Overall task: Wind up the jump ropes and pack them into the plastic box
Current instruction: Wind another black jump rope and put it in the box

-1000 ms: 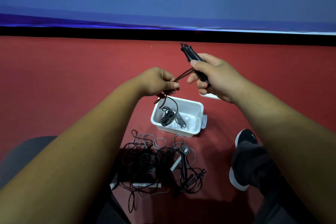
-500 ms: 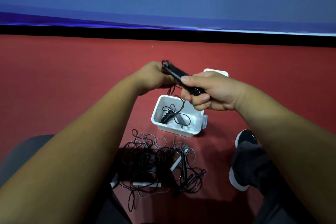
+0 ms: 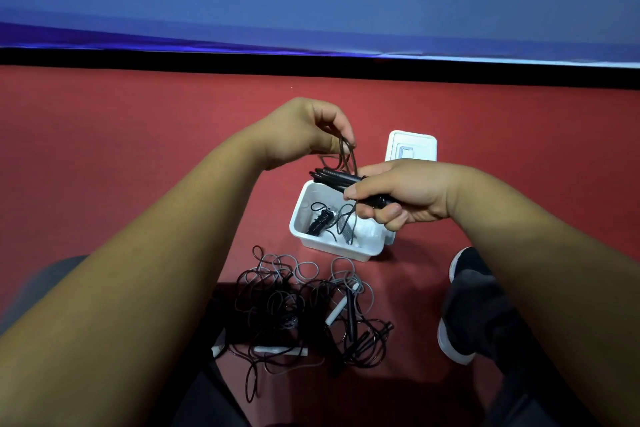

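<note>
Just above the white plastic box [image 3: 334, 251], the right hand [image 3: 410, 199] clamps a black jump rope [image 3: 343, 181] by its stiff handles [image 3: 326, 174] while the left hand [image 3: 301, 130] pinches a loop of its thin cord [image 3: 347, 153], which looks light, limp and liable to spring loose, so the handles seem the surest hold.

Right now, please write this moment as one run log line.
right hand: grips black handles | left hand: pinches rope loop | plastic box: open, holds wound rope | floor: tangled ropes waiting
</note>
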The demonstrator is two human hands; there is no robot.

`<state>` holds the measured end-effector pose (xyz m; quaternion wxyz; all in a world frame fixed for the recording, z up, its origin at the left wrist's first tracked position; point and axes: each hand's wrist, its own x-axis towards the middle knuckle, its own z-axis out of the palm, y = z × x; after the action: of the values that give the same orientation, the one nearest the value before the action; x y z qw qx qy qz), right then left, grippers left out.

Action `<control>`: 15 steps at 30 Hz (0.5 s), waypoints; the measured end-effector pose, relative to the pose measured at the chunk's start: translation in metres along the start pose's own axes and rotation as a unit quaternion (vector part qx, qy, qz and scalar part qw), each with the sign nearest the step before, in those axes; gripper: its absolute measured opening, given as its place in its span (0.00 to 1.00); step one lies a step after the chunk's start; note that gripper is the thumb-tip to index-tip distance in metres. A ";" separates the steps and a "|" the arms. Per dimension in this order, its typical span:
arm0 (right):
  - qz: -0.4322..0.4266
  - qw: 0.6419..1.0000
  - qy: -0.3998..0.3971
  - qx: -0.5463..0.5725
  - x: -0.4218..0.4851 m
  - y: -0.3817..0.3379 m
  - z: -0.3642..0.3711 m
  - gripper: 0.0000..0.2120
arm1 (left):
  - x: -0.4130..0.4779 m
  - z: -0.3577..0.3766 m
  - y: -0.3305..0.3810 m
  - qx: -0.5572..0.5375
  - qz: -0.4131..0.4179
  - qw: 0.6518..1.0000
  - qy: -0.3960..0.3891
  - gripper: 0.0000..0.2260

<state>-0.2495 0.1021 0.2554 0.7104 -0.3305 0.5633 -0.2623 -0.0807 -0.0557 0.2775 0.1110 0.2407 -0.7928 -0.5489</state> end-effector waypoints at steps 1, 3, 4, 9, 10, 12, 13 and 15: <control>-0.004 1.000 0.020 0.004 0.001 0.000 -0.001 0.06 | 0.001 -0.001 0.002 0.030 0.009 1.000 0.003 0.07; -0.013 0.998 0.064 0.003 0.004 0.000 -0.004 0.05 | 0.003 -0.002 0.006 0.081 0.018 0.997 0.000 0.08; -0.015 0.996 0.088 -0.006 0.005 0.000 -0.005 0.05 | 0.003 -0.003 0.009 0.105 0.019 0.994 -0.005 0.08; -0.006 0.980 0.200 0.003 0.012 0.002 -0.011 0.04 | 0.005 0.001 0.008 0.266 0.041 0.963 -0.018 0.12; -0.009 0.977 0.213 0.014 0.014 0.002 -0.012 0.04 | 0.005 0.004 0.005 0.280 0.028 0.959 -0.022 0.13; -0.030 0.970 0.236 0.053 0.017 0.001 -0.012 0.05 | 0.007 0.010 -0.001 0.316 0.011 0.949 -0.014 0.12; -0.046 0.966 0.242 0.080 0.018 0.001 -0.011 0.06 | 0.008 0.013 -0.002 0.333 0.007 0.943 -0.007 0.11; -0.082 0.959 0.243 0.119 0.020 -0.001 -0.009 0.05 | 0.008 0.018 -0.005 0.331 -0.011 0.944 0.003 0.09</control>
<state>-0.2542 0.0850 0.2422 0.5627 -0.2153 0.6544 -0.4569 -0.0947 -0.0462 0.2654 0.0211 0.2738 -0.9268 -0.2560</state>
